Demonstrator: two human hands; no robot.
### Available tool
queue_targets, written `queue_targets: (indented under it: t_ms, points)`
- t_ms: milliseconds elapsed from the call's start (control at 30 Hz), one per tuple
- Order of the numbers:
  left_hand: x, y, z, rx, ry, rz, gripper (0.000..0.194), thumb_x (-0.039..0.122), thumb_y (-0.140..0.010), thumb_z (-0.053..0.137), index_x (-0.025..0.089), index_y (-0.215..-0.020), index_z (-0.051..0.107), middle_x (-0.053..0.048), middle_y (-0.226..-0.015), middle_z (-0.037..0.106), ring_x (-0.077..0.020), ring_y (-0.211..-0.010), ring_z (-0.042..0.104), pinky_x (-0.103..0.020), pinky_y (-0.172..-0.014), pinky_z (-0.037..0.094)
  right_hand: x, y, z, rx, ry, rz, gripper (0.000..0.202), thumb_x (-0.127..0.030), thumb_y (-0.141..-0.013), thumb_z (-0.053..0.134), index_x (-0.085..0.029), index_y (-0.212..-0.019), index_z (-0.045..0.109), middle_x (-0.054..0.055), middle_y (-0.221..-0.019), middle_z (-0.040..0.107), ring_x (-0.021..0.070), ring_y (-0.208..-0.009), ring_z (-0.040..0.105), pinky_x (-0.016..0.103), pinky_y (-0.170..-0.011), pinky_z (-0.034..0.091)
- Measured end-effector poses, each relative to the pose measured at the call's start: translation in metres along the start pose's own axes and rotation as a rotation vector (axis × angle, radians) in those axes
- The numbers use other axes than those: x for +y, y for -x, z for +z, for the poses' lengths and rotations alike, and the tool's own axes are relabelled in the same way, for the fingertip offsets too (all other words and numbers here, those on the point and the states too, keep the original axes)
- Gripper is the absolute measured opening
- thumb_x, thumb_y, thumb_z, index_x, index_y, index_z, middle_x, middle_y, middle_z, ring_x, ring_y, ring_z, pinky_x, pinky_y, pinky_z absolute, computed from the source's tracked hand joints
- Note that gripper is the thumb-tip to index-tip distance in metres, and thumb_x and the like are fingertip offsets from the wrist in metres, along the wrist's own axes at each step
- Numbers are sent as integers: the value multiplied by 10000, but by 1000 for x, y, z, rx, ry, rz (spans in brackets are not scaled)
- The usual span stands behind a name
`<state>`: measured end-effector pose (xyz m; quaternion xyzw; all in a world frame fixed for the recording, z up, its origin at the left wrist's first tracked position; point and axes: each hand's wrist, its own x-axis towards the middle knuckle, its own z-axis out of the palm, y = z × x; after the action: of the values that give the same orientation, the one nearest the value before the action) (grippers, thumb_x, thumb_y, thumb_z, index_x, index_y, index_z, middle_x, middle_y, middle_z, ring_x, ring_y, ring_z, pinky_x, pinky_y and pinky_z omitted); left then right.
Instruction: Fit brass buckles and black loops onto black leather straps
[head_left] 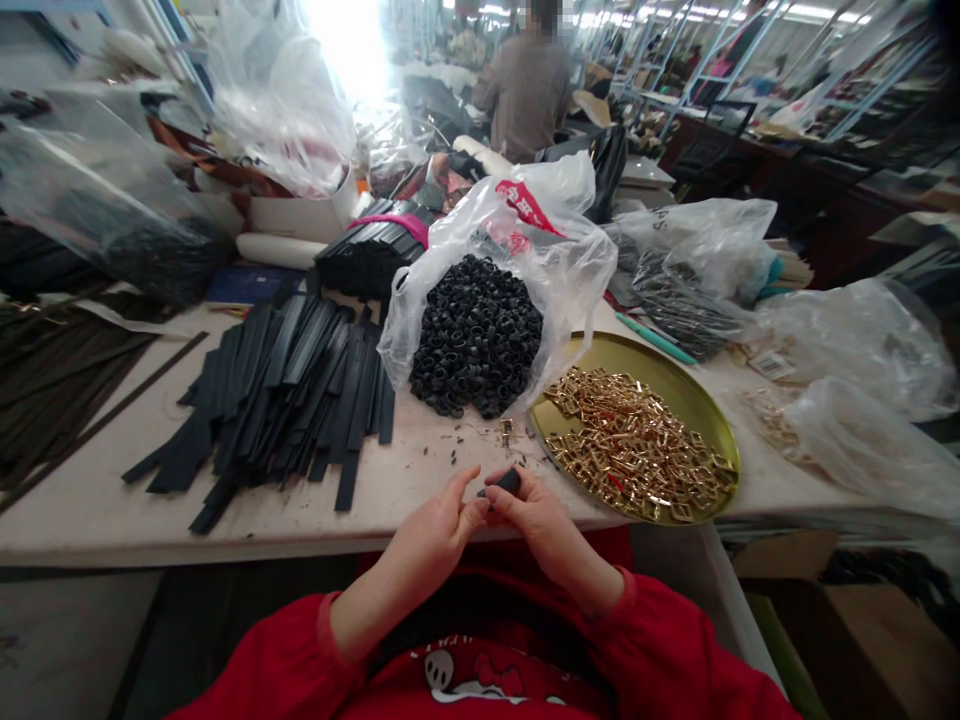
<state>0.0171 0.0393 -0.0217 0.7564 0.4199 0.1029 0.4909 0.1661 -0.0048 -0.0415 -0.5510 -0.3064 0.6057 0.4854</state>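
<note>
Close to the table's front edge, my right hand (pixel 538 518) pinches a small dark strip piece (pixel 508 482) between thumb and fingers. My left hand (pixel 439 525) meets it from the left, its thumb and fingers closed at the piece's near end; what exactly they grip there is too small to tell. Beyond my hands, an open plastic bag (pixel 405 305) holds many small black loops (pixel 476 335). Flat black strips (pixel 281 385) lie piled at the left. To the right, a round gold tray (pixel 709 410) carries a heap of gold buckles (pixel 637 445).
A single gold buckle (pixel 508 431) lies between bag and hands. Bundled black strips (pixel 371 250) sit behind the pile. A teal tool (pixel 656 338) rests behind the tray. Plastic bags (pixel 855 340) stand at the right. A person (pixel 525 90) is farther back.
</note>
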Motion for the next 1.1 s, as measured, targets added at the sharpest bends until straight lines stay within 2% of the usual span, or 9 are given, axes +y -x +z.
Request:
queue_targets:
  t_ms: [100, 167, 300, 400, 567, 767, 867, 1000, 1100]
  points:
    - [0, -5, -4, 36, 100, 52, 438, 430, -872, 355, 189, -1206, 505, -69, -1091, 625, -209, -989, 563, -303, -845, 421, -5, -8, -10, 15, 259, -145, 339, -464, -729, 601, -187, -900, 508, -26, -678, 556, 117, -573, 518, 244, -549, 419]
    - [-1, -12, -7, 89, 164, 10, 368, 397, -851, 373, 171, -1043, 590, -39, -886, 652, -176, -822, 585, -258, -714, 441, -16, -20, -20, 122, 621, -296, 269, -436, -818, 491, -176, -880, 523, 22, -748, 583, 144, -642, 539, 264, -593, 422]
    - [-6, -21, -6, 160, 387, -185, 218, 276, -778, 363, 150, -791, 540, 63, -463, 412, -93, -414, 402, -191, -408, 296, -34, -51, -27, 356, 1414, -359, 185, -302, -851, 475, -136, -890, 545, 128, -874, 603, 215, -769, 568, 301, -650, 409]
    - [-11, -18, -2, 137, 523, -247, 144, 247, -760, 330, 181, -756, 457, 105, -391, 302, -77, -319, 274, -184, -348, 218, -33, -67, -20, 356, 1591, -336, 143, -224, -836, 498, -113, -909, 552, 155, -877, 608, 238, -780, 584, 303, -633, 409]
    - [-11, -4, -10, 192, 354, -176, 179, 257, -791, 319, 178, -784, 480, 48, -529, 515, -86, -380, 386, -200, -403, 294, -27, -62, -17, 231, 1482, -474, 167, -138, -847, 446, -153, -914, 598, 98, -890, 617, 195, -835, 581, 280, -719, 423]
    - [11, -3, -22, 306, 13, 99, 242, 334, -805, 458, 147, -872, 596, -32, -736, 619, -160, -677, 537, -246, -607, 389, -37, -23, -8, -27, 994, -624, 167, -196, -821, 478, -187, -874, 636, 54, -833, 614, 168, -777, 574, 274, -706, 447]
    - [16, 1, -18, 303, 15, 89, 216, 292, -781, 498, 129, -843, 625, -47, -747, 641, -158, -672, 547, -240, -614, 405, -37, -6, 1, -118, 789, -552, 161, -252, -804, 495, -197, -890, 619, 37, -809, 639, 164, -738, 578, 279, -677, 453]
    - [18, 16, -14, 256, 32, 35, 293, 355, -785, 485, 117, -854, 642, -39, -715, 642, -147, -632, 544, -211, -524, 375, -19, 5, 6, -273, 441, -267, 332, -418, -780, 511, -190, -1012, 577, -13, -586, 573, 136, -512, 533, 246, -486, 440]
    - [21, 26, -17, 286, -10, -28, 346, 405, -768, 487, 126, -895, 649, -43, -728, 644, -149, -617, 537, -208, -483, 338, -5, 1, 2, -199, 284, -189, 482, -446, -684, 617, -224, -1104, 535, 37, -783, 660, 169, -639, 616, 257, -533, 497]
